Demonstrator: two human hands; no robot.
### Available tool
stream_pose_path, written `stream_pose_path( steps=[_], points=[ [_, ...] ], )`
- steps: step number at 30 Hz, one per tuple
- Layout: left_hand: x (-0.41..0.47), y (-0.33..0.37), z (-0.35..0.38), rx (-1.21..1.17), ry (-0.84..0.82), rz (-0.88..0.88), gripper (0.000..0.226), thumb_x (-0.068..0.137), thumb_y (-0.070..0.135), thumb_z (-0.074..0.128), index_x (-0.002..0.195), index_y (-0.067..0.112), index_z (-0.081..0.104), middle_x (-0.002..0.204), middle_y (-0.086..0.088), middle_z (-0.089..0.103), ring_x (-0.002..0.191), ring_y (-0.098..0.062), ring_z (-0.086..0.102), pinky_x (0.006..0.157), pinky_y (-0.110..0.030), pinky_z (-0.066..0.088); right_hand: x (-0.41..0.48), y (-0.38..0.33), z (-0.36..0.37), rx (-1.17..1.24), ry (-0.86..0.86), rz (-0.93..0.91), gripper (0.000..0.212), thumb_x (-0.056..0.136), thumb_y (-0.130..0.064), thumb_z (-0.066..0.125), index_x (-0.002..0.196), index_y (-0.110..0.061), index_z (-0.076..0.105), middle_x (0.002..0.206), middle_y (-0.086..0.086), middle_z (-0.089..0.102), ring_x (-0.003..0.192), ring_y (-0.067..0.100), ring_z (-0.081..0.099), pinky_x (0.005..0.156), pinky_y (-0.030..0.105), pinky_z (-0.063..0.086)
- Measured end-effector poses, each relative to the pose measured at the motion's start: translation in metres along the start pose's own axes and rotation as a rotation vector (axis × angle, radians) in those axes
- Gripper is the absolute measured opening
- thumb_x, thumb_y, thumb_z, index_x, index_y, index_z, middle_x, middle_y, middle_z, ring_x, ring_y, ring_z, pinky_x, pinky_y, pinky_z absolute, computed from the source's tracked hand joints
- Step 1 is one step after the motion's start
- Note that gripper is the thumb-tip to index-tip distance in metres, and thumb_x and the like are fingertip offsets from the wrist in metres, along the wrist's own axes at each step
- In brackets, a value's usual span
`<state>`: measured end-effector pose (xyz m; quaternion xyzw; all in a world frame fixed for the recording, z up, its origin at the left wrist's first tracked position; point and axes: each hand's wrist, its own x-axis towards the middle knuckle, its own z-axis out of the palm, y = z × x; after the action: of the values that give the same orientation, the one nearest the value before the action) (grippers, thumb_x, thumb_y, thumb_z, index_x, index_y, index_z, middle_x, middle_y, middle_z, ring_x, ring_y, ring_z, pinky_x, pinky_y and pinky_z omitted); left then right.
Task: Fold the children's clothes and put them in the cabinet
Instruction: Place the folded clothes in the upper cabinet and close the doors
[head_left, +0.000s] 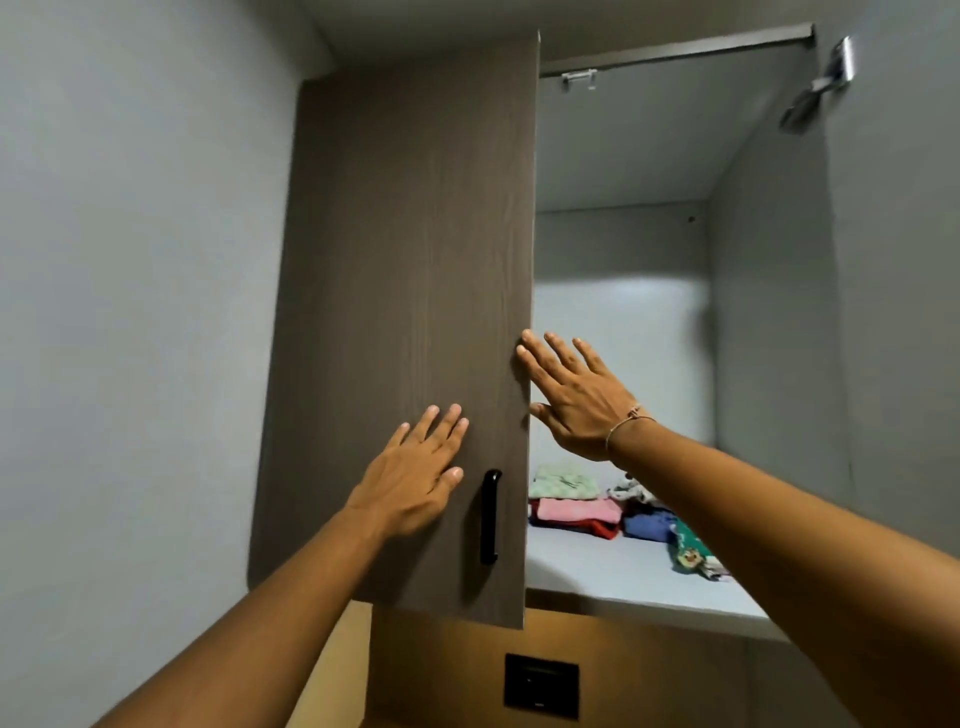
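Left hand (415, 480) lay flat, fingers spread, on the cabinet door (410, 312) beside its black handle (490, 517). Right hand (574, 397), spread, touched the door's edge. Folded clothes (613, 512) sat on the cabinet shelf (597, 577) behind the door.

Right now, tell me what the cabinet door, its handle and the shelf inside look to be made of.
Cabinet door: looks like wood-grain laminate board, matte brown; the fine vertical grain is very uniform, so probably not solid wood.
Handle: glossy black bar, plastic or coated metal; the shine doesn't settle which.
Shelf: smooth, pale grey panel, likely laminate, with a flat, even surface and no grain.
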<state>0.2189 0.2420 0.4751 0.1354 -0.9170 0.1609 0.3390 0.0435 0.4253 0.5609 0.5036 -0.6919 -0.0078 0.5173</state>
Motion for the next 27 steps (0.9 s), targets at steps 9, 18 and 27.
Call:
stream_pose_path(
  steps=[9, 18, 27],
  points=[
    [0.006, -0.014, 0.037, -0.064, 0.091, 0.018, 0.062, 0.101, 0.039, 0.025, 0.148, 0.026, -0.013, 0.159, 0.003, -0.019, 0.146, -0.017, -0.019, 0.122, -0.044, -0.002, 0.009, -0.006, 0.027, -0.038, -0.059, 0.106, 0.070, 0.098, -0.053, 0.015, 0.151, -0.018, -0.013, 0.161, 0.005, -0.015, 0.148, 0.028, -0.010, 0.121, 0.050, 0.000],
    [0.011, 0.015, -0.028, 0.015, 0.203, 0.084, 0.061, 0.097, 0.042, 0.032, 0.153, 0.022, 0.019, 0.161, -0.002, 0.020, 0.148, -0.020, 0.018, 0.117, -0.042, 0.019, -0.073, -0.025, -0.033, 0.439, 0.008, 0.483, 0.064, 0.102, -0.034, 0.028, 0.152, -0.020, -0.008, 0.161, 0.000, -0.014, 0.147, 0.021, -0.016, 0.120, 0.042, -0.006],
    [0.009, 0.275, -0.165, -0.174, 0.534, 0.708, 0.063, 0.098, 0.044, 0.026, 0.154, 0.016, 0.017, 0.162, -0.006, 0.013, 0.150, -0.024, 0.006, 0.122, -0.045, 0.008, -0.279, -0.019, -0.219, 0.143, 0.617, 0.877, 0.068, 0.096, -0.037, 0.028, 0.153, -0.013, -0.001, 0.162, 0.004, -0.006, 0.148, 0.020, -0.016, 0.119, 0.033, -0.013]
  ],
)
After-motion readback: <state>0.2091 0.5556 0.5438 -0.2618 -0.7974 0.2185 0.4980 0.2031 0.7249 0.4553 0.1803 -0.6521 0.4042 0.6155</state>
